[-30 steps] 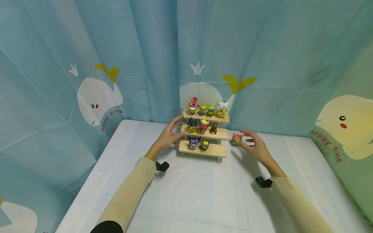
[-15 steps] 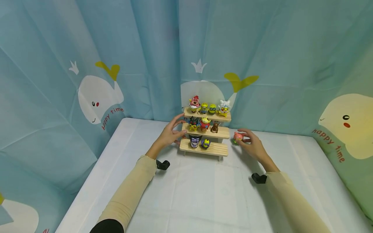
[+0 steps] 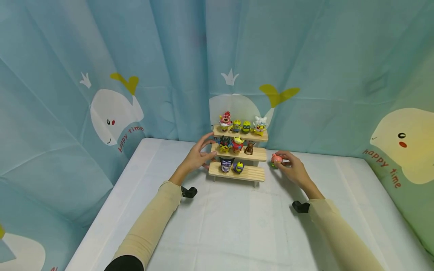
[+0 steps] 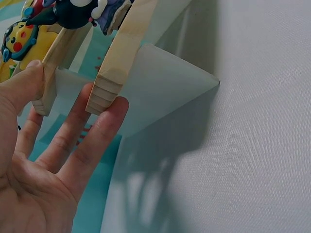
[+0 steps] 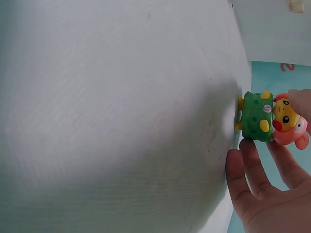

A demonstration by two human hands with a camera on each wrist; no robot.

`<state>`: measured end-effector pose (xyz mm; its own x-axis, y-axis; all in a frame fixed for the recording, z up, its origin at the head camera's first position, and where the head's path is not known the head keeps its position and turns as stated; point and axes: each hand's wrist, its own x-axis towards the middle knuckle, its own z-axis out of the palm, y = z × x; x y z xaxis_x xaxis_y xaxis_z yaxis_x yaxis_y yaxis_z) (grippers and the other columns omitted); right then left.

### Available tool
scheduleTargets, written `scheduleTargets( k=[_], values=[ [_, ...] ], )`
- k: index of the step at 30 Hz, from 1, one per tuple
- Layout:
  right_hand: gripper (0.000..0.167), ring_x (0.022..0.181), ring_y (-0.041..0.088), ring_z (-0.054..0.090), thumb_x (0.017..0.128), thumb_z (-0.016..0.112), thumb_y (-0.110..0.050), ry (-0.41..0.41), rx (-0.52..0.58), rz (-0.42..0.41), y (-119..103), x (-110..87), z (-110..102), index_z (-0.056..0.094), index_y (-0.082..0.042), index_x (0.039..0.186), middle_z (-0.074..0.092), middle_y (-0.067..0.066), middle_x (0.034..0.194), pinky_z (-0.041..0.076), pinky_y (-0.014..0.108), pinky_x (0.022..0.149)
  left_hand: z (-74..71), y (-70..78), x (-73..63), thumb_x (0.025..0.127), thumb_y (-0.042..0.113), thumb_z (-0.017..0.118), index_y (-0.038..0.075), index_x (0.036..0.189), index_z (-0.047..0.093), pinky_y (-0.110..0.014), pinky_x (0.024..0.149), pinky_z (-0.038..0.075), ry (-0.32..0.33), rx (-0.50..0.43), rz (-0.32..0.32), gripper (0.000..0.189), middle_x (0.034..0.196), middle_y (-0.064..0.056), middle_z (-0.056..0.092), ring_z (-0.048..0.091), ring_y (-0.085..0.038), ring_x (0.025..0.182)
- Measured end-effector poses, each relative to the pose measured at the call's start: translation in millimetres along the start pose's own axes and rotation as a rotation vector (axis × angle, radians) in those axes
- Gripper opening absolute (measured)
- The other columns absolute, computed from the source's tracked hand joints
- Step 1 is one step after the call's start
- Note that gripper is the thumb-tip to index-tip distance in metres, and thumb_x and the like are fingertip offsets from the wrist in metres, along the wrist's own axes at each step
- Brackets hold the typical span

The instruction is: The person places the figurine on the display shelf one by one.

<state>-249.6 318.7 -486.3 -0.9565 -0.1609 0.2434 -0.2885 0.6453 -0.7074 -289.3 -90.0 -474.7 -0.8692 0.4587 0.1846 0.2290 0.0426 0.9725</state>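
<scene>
In the head view my left hand holds the left ends of a three-tier wooden display stand. The left wrist view shows its thumb on the middle plank and fingertips against the plank ends. At the stand's right, my right hand pinches a small figurine with a pink hood. Close up, the figurine has a yellow face and green body. Its feet are at the tabletop; whether they touch, I cannot tell. Thumb and fingers hold its head and back.
Several figurines stand on the top tier. Three more, including a brown one, are on the middle tier. A purple-and-black one and a yellow-and-purple one occupy the bottom tier. Blue whale-print curtains border the white table.
My right hand has moved slightly left and closed its thumb and fingers on the pink-hooded figurine. The left hand keeps its place at the stand.
</scene>
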Motion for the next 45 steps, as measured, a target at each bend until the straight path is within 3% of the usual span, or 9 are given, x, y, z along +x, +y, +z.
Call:
scheduleTargets(
  k=[5, 13, 22, 29, 33, 41, 45],
  values=[
    [0.037, 0.108, 0.045, 0.066, 0.102, 0.067, -0.017, -0.001, -0.003, -0.010, 1.6, -0.3, -0.4, 0.060, -0.003, 0.136, 0.063, 0.026, 0.130, 0.055, 0.043, 0.089, -0.3, 0.4, 0.0, 0.103, 0.009, 0.064, 0.031, 0.164, 0.024, -0.077, 0.062, 0.048, -0.004, -0.003, 0.007, 0.076, 0.159, -0.012, 0.040, 0.071, -0.046, 0.086],
    [0.038, 0.105, 0.047, 0.067, 0.102, 0.068, -0.017, -0.009, 0.014, 0.010, 4.1, -0.3, -1.6, 0.060, -0.005, 0.137, 0.062, 0.028, 0.131, 0.055, 0.058, 0.088, 1.1, 2.7, -2.2, 0.102, 0.016, 0.067, 0.043, 0.160, 0.030, -0.071, 0.060, 0.052, 0.015, 0.006, -0.004, 0.074, 0.155, 0.000, 0.045, 0.070, -0.027, 0.071],
    [0.036, 0.099, 0.047, 0.069, 0.098, 0.073, -0.014, 0.012, -0.022, 0.021, 5.1, -0.1, -4.2, 0.062, -0.005, 0.131, 0.065, 0.029, 0.128, 0.056, 0.060, 0.085, 1.9, 3.2, -3.7, 0.103, 0.011, 0.064, 0.036, 0.164, 0.025, -0.077, 0.062, 0.049, 0.007, -0.003, -0.004, 0.077, 0.160, -0.012, 0.039, 0.069, -0.044, 0.082],
    [0.034, 0.097, 0.045, 0.071, 0.096, 0.075, -0.012, 0.008, -0.034, 0.007, 4.0, -3.4, -9.2, 0.062, -0.004, 0.127, 0.065, 0.029, 0.127, 0.057, 0.055, 0.083, 4.7, 28.4, -11.9, 0.102, 0.006, 0.064, 0.026, 0.165, 0.025, -0.077, 0.064, 0.049, -0.015, -0.024, -0.012, 0.076, 0.160, -0.022, 0.036, 0.067, -0.051, 0.085],
    [0.034, 0.097, 0.044, 0.071, 0.096, 0.075, -0.015, 0.002, -0.053, 0.004, 1.1, -6.5, -14.0, 0.063, -0.005, 0.127, 0.066, 0.028, 0.126, 0.058, 0.051, 0.082, 3.6, 27.5, -12.7, 0.102, 0.006, 0.064, 0.027, 0.165, 0.025, -0.079, 0.065, 0.047, -0.015, -0.037, -0.010, 0.076, 0.160, -0.021, 0.036, 0.065, -0.055, 0.086],
    [0.036, 0.098, 0.043, 0.071, 0.097, 0.076, -0.021, -0.014, -0.076, -0.011, -10.4, -16.4, -30.6, 0.064, -0.007, 0.127, 0.066, 0.026, 0.127, 0.059, 0.049, 0.079, 3.7, 26.1, -12.1, 0.102, 0.006, 0.064, 0.024, 0.165, 0.024, -0.076, 0.062, 0.049, -0.020, -0.036, 0.010, 0.077, 0.160, -0.023, 0.035, 0.070, -0.045, 0.082],
    [0.037, 0.097, 0.041, 0.071, 0.096, 0.077, -0.022, -0.013, -0.076, -0.021, -19.6, -23.9, -39.0, 0.064, -0.007, 0.128, 0.068, 0.024, 0.124, 0.059, 0.040, 0.077, 2.8, 21.0, -10.3, 0.103, 0.007, 0.064, 0.026, 0.165, 0.024, -0.076, 0.063, 0.049, -0.022, -0.034, 0.009, 0.076, 0.160, -0.020, 0.036, 0.071, -0.042, 0.082]
  ],
)
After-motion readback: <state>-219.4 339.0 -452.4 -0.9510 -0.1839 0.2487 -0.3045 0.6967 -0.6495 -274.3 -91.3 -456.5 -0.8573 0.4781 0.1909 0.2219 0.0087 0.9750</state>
